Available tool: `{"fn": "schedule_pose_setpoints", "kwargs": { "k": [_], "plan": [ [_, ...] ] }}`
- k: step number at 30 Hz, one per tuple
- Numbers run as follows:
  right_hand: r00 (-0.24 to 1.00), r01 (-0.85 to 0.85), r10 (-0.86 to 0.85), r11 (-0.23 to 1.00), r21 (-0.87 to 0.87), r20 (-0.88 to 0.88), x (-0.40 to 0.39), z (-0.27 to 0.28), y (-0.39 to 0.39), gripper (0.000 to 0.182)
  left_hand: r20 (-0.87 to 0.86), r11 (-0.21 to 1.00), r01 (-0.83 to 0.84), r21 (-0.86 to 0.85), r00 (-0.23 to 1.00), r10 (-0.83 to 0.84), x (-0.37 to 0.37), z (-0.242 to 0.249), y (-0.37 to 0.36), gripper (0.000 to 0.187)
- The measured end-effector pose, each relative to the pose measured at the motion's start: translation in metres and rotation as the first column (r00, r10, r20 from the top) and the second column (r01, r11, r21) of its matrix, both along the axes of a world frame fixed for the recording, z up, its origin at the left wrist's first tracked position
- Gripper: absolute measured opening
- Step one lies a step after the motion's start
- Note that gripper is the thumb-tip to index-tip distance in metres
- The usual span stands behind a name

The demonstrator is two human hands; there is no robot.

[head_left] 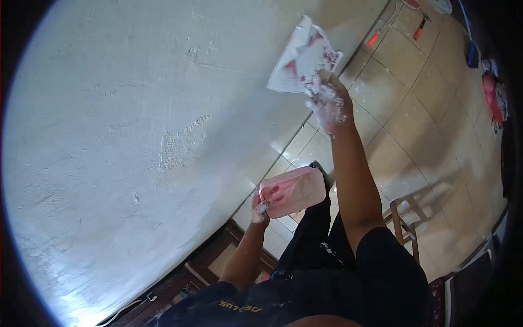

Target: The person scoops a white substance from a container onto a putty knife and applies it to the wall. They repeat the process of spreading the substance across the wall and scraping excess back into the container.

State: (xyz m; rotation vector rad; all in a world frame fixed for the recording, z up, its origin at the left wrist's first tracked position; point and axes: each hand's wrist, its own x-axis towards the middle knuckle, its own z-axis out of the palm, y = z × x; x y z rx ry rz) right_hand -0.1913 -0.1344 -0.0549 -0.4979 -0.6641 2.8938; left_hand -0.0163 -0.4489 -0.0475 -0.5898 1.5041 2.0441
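Note:
My right hand (329, 103), coated in white putty, is closed on the lower edge of a flat putty spreader (299, 62). Red patches show through the white smears on its broad blade, which overlaps the wall (125, 136) in this view. Lower down, my left hand (259, 210) grips one side of a pink plastic tub (299, 191), tilted so that its inside shows. Pale residue and darker pink patches line the tub. Rough ridges and pits mark the whitish wall surface.
On the tiled floor (403, 103) lie a hammer (421, 28) and an orange-handled tool (373, 38). A wooden stool (400, 220) stands by my right arm. Wooden furniture (218, 253) lines the wall's lower edge. A red bundle (492, 98) lies at far right.

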Motion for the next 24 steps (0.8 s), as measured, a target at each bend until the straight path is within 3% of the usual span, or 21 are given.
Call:
{"fn": "schedule_pose_setpoints", "kwargs": {
  "k": [1,2,3,5,7,8,9,11,12,14,17,18,20,23,24],
  "plan": [
    [0.999,-0.034,0.035,0.997,-0.067,0.012,-0.006,0.013,-0.005,0.026,-0.001,1.000,0.004,0.002,1.000,-0.004,-0.001,-0.001,-0.001,0.073],
    [0.987,-0.035,0.020,0.995,0.093,0.158,-0.004,0.029,-0.013,0.023,-0.001,1.000,-0.009,0.002,1.000,0.009,-0.001,-0.003,-0.002,0.072],
    [0.987,-0.034,0.018,0.995,0.097,0.157,-0.005,0.015,-0.018,0.023,-0.001,1.000,-0.023,0.002,1.000,0.023,-0.001,-0.004,-0.003,0.072],
    [0.936,-0.065,0.029,0.994,0.091,0.350,-0.001,-0.044,-0.033,0.027,0.007,1.000,-0.026,0.008,1.000,0.026,-0.003,-0.002,-0.001,0.071],
    [0.937,0.049,-0.055,0.998,0.028,0.345,0.026,-0.096,-0.036,0.029,0.014,1.000,-0.024,0.013,1.000,0.023,-0.006,-0.001,-0.002,0.071],
    [0.943,-0.025,0.026,1.000,-0.007,0.332,0.041,-0.133,-0.031,0.035,0.000,1.000,-0.018,0.010,1.000,0.018,-0.005,-0.002,-0.003,0.070],
    [0.872,-0.022,0.028,1.000,-0.018,0.489,0.041,-0.130,-0.030,0.039,-0.012,1.000,-0.014,0.006,1.000,0.014,-0.004,-0.003,-0.006,0.070],
    [0.946,0.025,0.011,0.994,-0.105,0.325,0.050,-0.136,-0.008,0.042,-0.024,1.000,0.006,0.009,1.000,-0.006,0.000,-0.018,-0.001,0.071],
    [0.945,0.028,0.008,0.994,-0.107,0.328,0.045,-0.128,0.002,0.042,-0.003,1.000,-0.005,0.008,1.000,0.005,0.001,-0.019,0.001,0.072],
    [0.998,0.064,-0.066,0.971,-0.229,0.002,0.021,-0.095,0.020,0.042,0.022,1.000,-0.012,0.005,1.000,0.012,0.001,-0.016,0.004,0.073],
    [0.997,0.073,-0.074,0.975,-0.210,0.005,-0.011,-0.021,0.038,0.043,0.012,1.000,0.021,-0.010,1.000,-0.021,-0.003,-0.007,0.011,0.072],
    [0.997,0.075,-0.075,0.974,-0.213,0.007,-0.022,-0.026,0.037,0.043,-0.002,1.000,0.017,0.013,1.000,-0.017,-0.003,-0.011,0.010,0.072],
    [0.973,-0.011,0.024,0.998,-0.055,0.229,-0.037,-0.050,0.028,0.041,-0.013,0.999,0.014,0.035,1.000,-0.014,-0.002,-0.017,0.008,0.072],
    [0.953,0.073,-0.030,0.988,-0.135,0.303,-0.003,-0.124,0.017,0.038,-0.009,1.000,-0.018,-0.001,1.000,0.018,-0.003,-0.018,0.010,0.074],
    [0.925,0.050,-0.019,0.996,-0.071,0.380,0.010,-0.143,0.012,0.038,0.003,1.000,-0.005,-0.014,1.000,0.005,-0.004,-0.014,0.012,0.074]
  ]
}}
